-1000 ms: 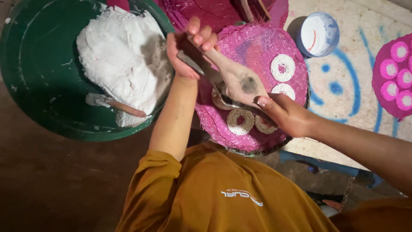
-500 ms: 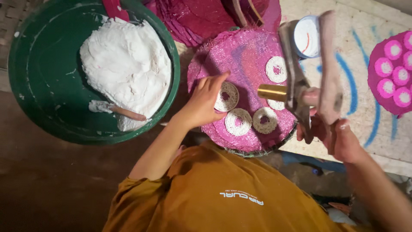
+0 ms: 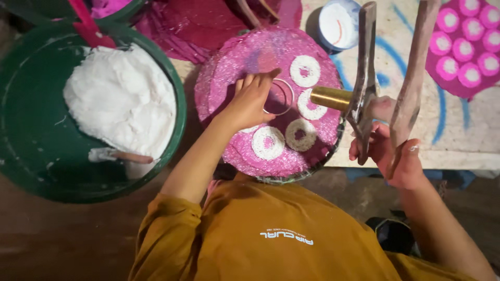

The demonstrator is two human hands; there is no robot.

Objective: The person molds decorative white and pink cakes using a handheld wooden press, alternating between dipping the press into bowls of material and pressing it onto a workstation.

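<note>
Two hands | we are gripping the stiff press [image 3: 364,99] by its handles with our right hand [image 3: 390,156] | our left hand [image 3: 250,101], fingers curled, is touching soft, fragile rings [image 3: 304,70] at the pink mat's [image 3: 229,67] centre.

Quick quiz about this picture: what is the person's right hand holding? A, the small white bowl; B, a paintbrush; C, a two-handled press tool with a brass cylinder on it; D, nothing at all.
C: the right hand grips the two-handled press tool by its long handles, its brass cylinder pointing toward the pink disc, while the left hand rests on that disc.
</note>
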